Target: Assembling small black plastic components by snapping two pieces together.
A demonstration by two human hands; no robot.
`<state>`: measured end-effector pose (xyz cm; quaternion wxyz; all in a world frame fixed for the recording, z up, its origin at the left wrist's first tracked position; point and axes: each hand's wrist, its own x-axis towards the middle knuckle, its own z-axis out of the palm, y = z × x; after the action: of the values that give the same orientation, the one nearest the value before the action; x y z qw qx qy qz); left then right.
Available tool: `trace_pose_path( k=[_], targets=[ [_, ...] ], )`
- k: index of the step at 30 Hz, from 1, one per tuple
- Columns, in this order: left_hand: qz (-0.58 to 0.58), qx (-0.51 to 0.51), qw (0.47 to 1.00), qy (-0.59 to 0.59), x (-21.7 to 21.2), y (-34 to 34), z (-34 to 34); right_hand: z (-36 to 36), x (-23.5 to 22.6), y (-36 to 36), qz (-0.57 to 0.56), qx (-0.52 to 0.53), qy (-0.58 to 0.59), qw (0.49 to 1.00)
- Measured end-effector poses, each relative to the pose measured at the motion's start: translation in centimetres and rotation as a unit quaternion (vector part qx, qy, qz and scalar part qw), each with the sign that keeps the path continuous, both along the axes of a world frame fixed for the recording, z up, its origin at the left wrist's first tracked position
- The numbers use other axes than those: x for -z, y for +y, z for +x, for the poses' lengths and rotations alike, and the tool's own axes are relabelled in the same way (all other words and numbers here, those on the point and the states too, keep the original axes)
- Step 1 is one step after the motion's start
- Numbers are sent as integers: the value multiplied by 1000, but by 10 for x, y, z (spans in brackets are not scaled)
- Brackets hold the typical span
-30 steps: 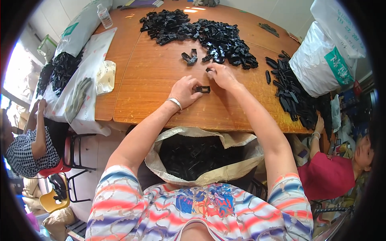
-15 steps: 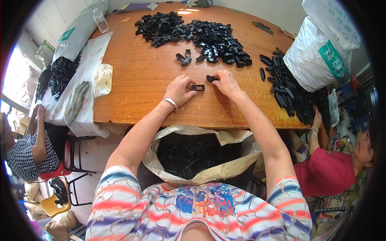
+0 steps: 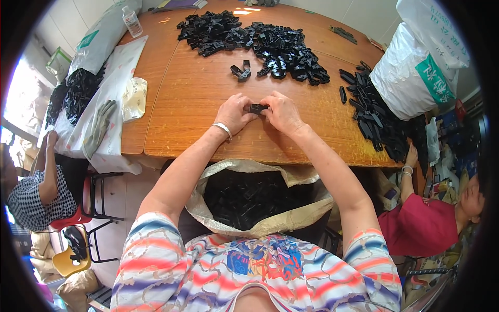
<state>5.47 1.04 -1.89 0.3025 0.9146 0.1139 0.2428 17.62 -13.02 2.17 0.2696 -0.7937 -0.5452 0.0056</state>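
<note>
Above the wooden table, my left hand and my right hand meet, fingers closed on the two ends of a small black plastic part. Whether it is one piece or two pressed together cannot be made out, as my fingertips cover the ends. Just beyond my hands lie a few loose black plastic parts. Behind them spreads a large heap of similar black parts. In front of me, below the table edge, an open woven sack holds many black parts.
On the right, a pile of long black pieces lies beside a white sack; a person in a red top reaches toward it. At left are grey gloves, a clear bottle and a person in checked clothing.
My right hand has moved left and down to meet my left hand. The black parts, held apart before, are now together between my fingers.
</note>
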Motion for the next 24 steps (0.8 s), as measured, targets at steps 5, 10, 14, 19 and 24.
trace_pose_path(
  k=[5,10,14,19,24],
  targets=[
    [-16,31,999,3,-7,1,0,7,-3,1,-26,-41,-68,996],
    [-129,0,991,30,-5,6,3,18,-10,10,-111,-42,182,976],
    [-127,-14,985,114,-19,4,15,32,-2,13,-145,5,255,956],
    [-89,-54,987,125,-17,-1,22,16,-5,12,-137,29,160,977],
    [-335,32,942,20,10,22,21,-10,-11,-19,-83,22,60,995]
  ],
)
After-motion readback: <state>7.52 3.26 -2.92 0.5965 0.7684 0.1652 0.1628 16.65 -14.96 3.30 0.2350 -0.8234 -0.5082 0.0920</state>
